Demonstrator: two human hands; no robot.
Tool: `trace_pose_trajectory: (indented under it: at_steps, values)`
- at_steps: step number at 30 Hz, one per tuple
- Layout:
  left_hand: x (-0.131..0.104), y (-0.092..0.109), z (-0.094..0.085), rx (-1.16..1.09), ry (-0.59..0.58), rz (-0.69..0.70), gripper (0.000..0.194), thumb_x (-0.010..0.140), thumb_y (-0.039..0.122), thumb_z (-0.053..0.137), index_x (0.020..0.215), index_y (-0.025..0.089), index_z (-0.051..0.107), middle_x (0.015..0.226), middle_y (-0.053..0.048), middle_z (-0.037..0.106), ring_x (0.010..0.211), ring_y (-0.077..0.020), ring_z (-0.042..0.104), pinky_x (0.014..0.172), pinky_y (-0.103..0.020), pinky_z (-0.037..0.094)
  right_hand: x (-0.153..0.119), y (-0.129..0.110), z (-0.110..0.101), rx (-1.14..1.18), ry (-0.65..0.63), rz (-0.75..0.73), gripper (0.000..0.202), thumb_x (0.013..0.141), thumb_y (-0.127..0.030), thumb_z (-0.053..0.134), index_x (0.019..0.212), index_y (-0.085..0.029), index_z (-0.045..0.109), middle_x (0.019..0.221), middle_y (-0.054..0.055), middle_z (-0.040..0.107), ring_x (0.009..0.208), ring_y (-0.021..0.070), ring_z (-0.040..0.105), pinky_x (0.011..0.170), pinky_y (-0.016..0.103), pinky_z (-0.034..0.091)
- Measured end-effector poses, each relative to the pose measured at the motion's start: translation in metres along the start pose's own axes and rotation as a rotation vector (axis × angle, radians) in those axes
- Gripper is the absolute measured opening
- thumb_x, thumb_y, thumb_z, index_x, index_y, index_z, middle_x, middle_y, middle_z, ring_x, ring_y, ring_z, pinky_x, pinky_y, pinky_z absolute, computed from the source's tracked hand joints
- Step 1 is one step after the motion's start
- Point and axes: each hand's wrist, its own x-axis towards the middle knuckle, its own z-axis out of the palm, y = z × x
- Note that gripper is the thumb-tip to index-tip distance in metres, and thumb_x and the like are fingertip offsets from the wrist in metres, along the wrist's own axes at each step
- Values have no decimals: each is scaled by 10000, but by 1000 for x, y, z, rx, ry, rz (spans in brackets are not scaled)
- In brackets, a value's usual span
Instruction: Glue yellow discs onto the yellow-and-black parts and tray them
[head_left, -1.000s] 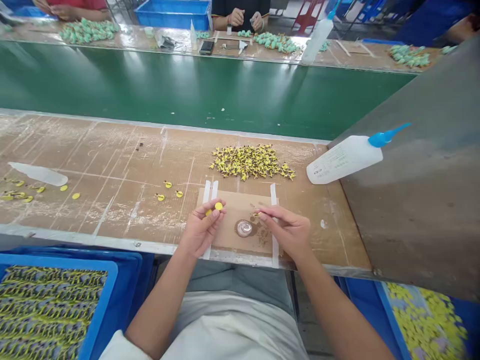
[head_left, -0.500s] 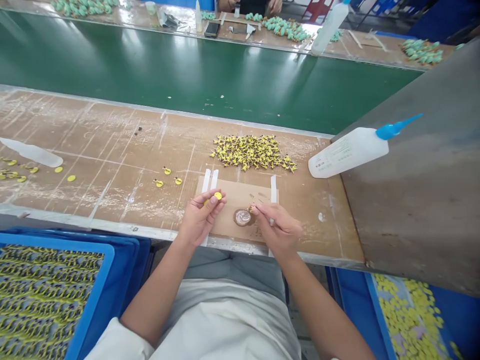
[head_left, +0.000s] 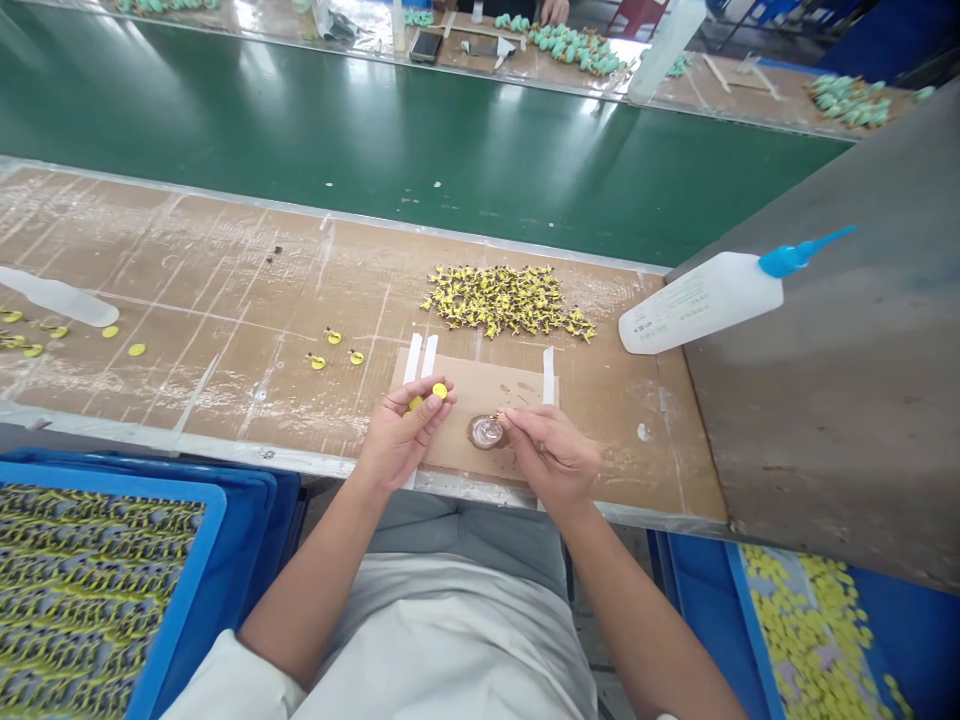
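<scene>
At the left edge of the card (head_left: 487, 375), I have the left hand (head_left: 396, 437) clamped on a yellow disc (head_left: 439, 391), flat face up, seemingly to leave that face uncovered; another disc (head_left: 415, 402) sits deeper in its fingers. My right hand (head_left: 556, 456) pinches a tiny piece (head_left: 498, 416), mostly hidden, by the puddle (head_left: 486, 432). Tape (head_left: 548, 376) probably pins the card; the pile (head_left: 502, 300) lies just beyond, presumably for easy reach.

Yellow disc (head_left: 440, 391) in left hand (head_left: 399, 432), second disc (head_left: 415, 403) partly hidden, tiny piece (head_left: 498, 415) in right hand (head_left: 556, 455), beside glossy puddle (head_left: 486, 432)
</scene>
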Motion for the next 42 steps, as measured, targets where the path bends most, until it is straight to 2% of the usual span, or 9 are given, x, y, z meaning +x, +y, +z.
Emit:
trace_pose_trajectory:
  at_steps: [8,16,24,33,36,42]
  values:
    - [0,0,0,-20,-4,-1,249,722,130,783,966,172,754,975,-35,756,857,-92,713,809,-128,547,2,0,-3,14,57,-5,350,785,-73,694,1047,-304,718,884,19,751,790,193,697,712,390,597]
    - [1,0,0,18,-23,2,277,712,111,784,983,164,753,1035,-44,745,863,-92,707,817,-131,545,5,4,-8,-17,-40,-89,374,791,-53,673,1083,-284,711,895,36,747,818,192,690,736,394,583]
    - [1,1,1,-10,28,-16,305,675,153,821,969,170,746,954,-49,759,814,-97,715,789,-147,550,7,6,-8,-7,-103,-86,333,815,-91,652,1071,-296,711,911,34,757,807,190,693,731,400,580]
    - [0,0,1,13,14,-8,311,669,132,818,972,160,752,1020,-59,750,846,-104,711,825,-161,541,4,7,-8,13,-125,-83,380,796,-54,660,1083,-299,707,940,32,755,831,189,687,746,401,576]
    - [-1,1,0,4,10,-19,316,666,137,825,973,152,752,1006,-66,755,830,-99,712,807,-149,545,3,4,-7,46,-58,-6,313,787,-82,687,1020,-287,724,902,28,758,813,193,696,750,403,585]
    - [-8,1,1,-31,27,-1,287,711,161,800,993,172,745,958,-40,758,796,-79,712,751,-114,553,2,-20,-1,272,276,402,139,776,-178,744,908,-222,735,861,43,768,790,203,735,761,384,615]
